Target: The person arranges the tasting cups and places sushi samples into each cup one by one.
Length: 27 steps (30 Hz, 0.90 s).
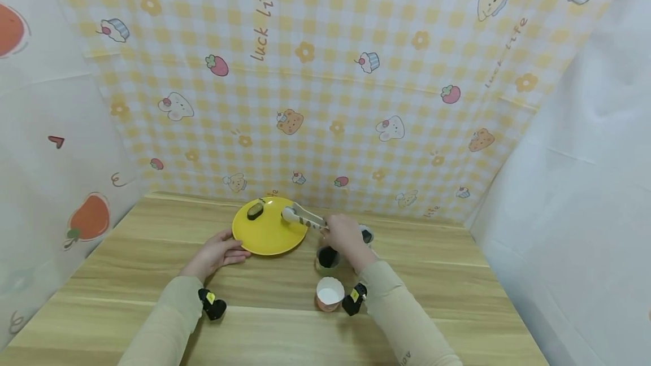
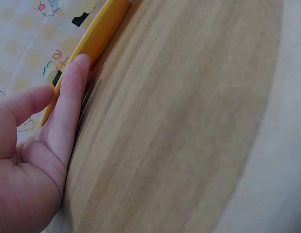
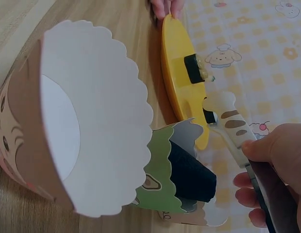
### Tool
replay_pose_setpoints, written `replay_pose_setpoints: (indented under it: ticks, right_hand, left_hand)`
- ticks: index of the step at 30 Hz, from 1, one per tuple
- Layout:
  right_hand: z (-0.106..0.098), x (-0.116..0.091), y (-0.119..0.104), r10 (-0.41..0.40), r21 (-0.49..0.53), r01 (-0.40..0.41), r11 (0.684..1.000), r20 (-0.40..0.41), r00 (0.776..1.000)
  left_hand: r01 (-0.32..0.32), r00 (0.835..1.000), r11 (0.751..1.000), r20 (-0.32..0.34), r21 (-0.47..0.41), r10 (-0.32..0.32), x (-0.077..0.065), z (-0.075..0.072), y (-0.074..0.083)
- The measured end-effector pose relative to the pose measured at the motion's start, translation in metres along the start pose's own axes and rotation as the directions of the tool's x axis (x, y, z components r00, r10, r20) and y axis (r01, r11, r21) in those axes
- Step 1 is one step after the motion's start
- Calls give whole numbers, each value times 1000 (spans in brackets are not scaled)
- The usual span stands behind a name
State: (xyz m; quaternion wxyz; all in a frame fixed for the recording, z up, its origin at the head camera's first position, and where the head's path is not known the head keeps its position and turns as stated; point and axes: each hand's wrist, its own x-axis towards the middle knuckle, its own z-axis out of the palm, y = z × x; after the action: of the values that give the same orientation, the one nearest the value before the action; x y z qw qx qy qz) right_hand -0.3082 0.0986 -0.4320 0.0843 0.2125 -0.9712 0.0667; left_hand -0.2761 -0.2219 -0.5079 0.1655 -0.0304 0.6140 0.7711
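My left hand pinches the left rim of a yellow plate, thumb above and fingers below, as the left wrist view shows. A dark-wrapped sushi piece lies on the plate's far left part. In my right hand are tongs with pale, paw-shaped tips, held over the plate's right side. Between the tips shows a black-and-white sushi piece, mostly hidden by them; whether it touches the plate I cannot tell.
A green paper cup holding a dark piece stands right of the plate. Nearer me is a white-lined paper cup with a scalloped rim. Another cup with dark contents sits behind my right hand. A patterned cloth hangs behind the wooden table.
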Motion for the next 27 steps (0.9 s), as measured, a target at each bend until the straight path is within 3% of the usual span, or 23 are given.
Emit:
replay_pose_setpoints:
  ticks: [27]
  right_hand:
    - [-27, -20, -3, -63, 34, 66, 997, -65, 996]
  left_hand:
    - [8, 1000, 1000, -1, 13, -8, 1, -1, -1]
